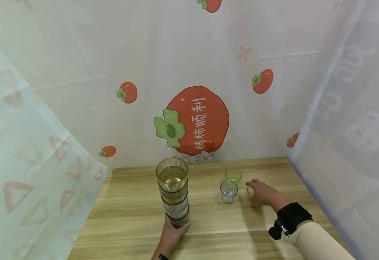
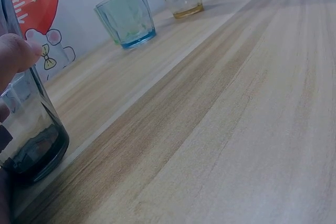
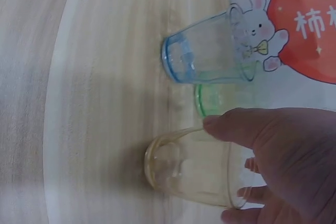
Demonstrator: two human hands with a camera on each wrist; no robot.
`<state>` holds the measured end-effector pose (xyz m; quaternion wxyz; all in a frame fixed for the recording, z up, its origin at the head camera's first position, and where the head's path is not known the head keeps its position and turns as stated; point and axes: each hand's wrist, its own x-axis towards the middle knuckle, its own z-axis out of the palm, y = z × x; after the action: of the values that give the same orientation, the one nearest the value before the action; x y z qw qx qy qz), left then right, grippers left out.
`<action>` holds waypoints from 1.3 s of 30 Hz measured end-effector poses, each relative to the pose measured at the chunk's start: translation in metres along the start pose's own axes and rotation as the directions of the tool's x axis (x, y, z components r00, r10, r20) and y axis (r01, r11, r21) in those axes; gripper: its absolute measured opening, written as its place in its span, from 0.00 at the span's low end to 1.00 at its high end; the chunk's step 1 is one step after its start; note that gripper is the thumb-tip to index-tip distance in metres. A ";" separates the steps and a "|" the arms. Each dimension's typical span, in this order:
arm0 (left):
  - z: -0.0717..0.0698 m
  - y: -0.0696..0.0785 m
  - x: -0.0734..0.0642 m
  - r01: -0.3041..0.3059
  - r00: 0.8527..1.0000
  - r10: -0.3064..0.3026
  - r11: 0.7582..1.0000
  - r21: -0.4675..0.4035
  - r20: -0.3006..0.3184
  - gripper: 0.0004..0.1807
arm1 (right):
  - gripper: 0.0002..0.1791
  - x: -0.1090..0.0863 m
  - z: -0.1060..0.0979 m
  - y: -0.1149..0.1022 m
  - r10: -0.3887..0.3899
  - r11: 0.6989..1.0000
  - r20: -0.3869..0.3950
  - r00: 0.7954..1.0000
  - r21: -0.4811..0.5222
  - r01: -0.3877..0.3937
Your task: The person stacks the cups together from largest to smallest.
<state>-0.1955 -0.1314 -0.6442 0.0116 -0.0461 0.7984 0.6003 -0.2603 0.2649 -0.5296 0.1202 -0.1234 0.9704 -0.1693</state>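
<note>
A tall stack of nested glasses stands on the wooden table, an amber glass on top and a dark grey one at the bottom. My left hand grips the bottom of this stack, thumb on the right side. Over to the right, my right hand holds a pale amber glass near its rim, thumb on one side and fingers on the other. That glass looks upright, with its base at the tabletop. Beside it are a clear blue glass and, just behind, a green glass.
The wood-grain table ends at a white backdrop printed with persimmons. Fabric side walls hang at the left and right. Bare tabletop lies between the stack and the loose glasses.
</note>
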 end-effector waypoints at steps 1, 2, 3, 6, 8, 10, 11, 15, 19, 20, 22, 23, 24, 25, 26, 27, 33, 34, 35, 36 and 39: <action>0.000 0.000 0.000 0.000 1.000 0.000 1.000 0.005 0.000 0.56 | 0.32 -0.001 -0.001 -0.001 0.000 1.000 0.006 1.000 0.003 0.000; 0.000 0.000 0.001 0.002 1.000 -0.002 1.000 0.011 -0.001 0.56 | 0.32 -0.003 -0.002 -0.002 -0.004 1.000 0.011 1.000 0.004 0.004; 0.000 -0.001 0.001 0.000 1.000 0.000 1.000 0.017 -0.003 0.57 | 0.32 -0.005 -0.003 -0.003 -0.005 1.000 0.016 1.000 0.006 0.005; 0.000 -0.001 0.001 0.007 1.000 -0.007 1.000 0.028 -0.002 0.57 | 0.32 -0.010 -0.006 -0.007 -0.018 1.000 0.029 0.999 -0.006 0.018; 0.000 -0.001 0.001 0.009 1.000 -0.009 1.000 0.024 -0.002 0.57 | 0.31 -0.014 -0.008 -0.011 -0.024 1.000 0.038 0.999 -0.006 0.024; 0.000 -0.001 0.001 0.009 1.000 -0.009 1.000 0.019 -0.002 0.56 | 0.31 -0.018 -0.010 -0.015 -0.031 0.999 0.053 0.998 -0.007 0.031; 0.000 -0.001 0.001 0.008 1.000 -0.008 1.000 0.012 -0.004 0.56 | 0.31 -0.020 -0.010 -0.017 -0.033 0.999 0.060 0.998 -0.008 0.033; 0.001 0.000 0.000 0.006 1.000 -0.006 1.000 0.006 -0.008 0.56 | 0.32 -0.026 -0.011 -0.025 -0.050 0.999 0.075 0.996 -0.013 0.051; 0.001 -0.001 -0.001 0.012 1.000 -0.012 1.000 -0.004 -0.007 0.56 | 0.32 -0.030 -0.005 -0.035 -0.074 0.997 0.065 0.995 -0.009 0.074; 0.001 -0.001 -0.001 0.014 1.000 -0.014 1.000 -0.004 -0.007 0.56 | 0.32 -0.031 -0.003 -0.037 -0.072 0.997 0.064 0.995 -0.009 0.073; 0.001 0.000 -0.001 0.018 1.000 -0.018 1.000 -0.008 -0.007 0.56 | 0.33 -0.032 0.001 -0.042 -0.073 0.997 0.066 0.995 -0.022 0.075; 0.001 0.000 -0.001 0.017 1.000 -0.017 1.000 -0.008 -0.007 0.56 | 0.33 -0.033 0.003 -0.045 -0.072 0.997 0.069 0.995 -0.027 0.074; 0.001 0.001 -0.001 0.016 1.000 -0.016 1.000 -0.006 -0.007 0.56 | 0.33 -0.033 0.005 -0.048 -0.072 0.996 0.071 0.995 -0.040 0.075; 0.001 0.001 -0.001 0.017 1.000 -0.017 1.000 -0.004 -0.006 0.56 | 0.33 -0.034 0.007 -0.051 -0.074 0.996 0.073 0.995 -0.051 0.078; 0.001 0.001 -0.001 0.017 1.000 -0.017 1.000 -0.002 -0.006 0.56 | 0.33 -0.034 0.008 -0.054 -0.074 0.995 0.074 0.995 -0.059 0.078; 0.001 0.002 -0.001 0.018 1.000 -0.018 1.000 -0.003 -0.004 0.56 | 0.33 -0.034 0.009 -0.057 -0.079 0.994 0.075 0.994 -0.070 0.084; 0.001 0.003 -0.001 0.019 1.000 -0.019 1.000 0.002 -0.002 0.58 | 0.33 -0.035 0.011 -0.074 -0.095 0.990 0.091 0.991 -0.094 0.103; 0.001 0.003 -0.001 0.020 1.000 -0.020 1.000 0.004 -0.001 0.58 | 0.33 -0.035 0.011 -0.076 -0.095 0.990 0.096 0.991 -0.095 0.105; 0.001 0.003 -0.001 0.021 1.000 -0.021 1.000 0.004 0.000 0.58 | 0.33 -0.036 0.011 -0.078 -0.100 0.989 0.100 0.990 -0.095 0.109; 0.000 0.003 -0.001 0.020 1.000 -0.020 1.000 0.008 0.001 0.58 | 0.33 -0.036 0.011 -0.080 -0.105 0.989 0.104 0.989 -0.096 0.115; 0.000 0.002 -0.001 0.025 1.000 -0.025 0.999 0.023 -0.001 0.59 | 0.32 -0.035 0.009 -0.086 -0.137 0.983 0.102 0.985 -0.108 0.148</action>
<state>-0.1947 -0.1311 -0.6419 0.0194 -0.0565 0.8045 0.5909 -0.2078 0.1939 -0.5003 0.1458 -0.2072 0.9605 -0.1151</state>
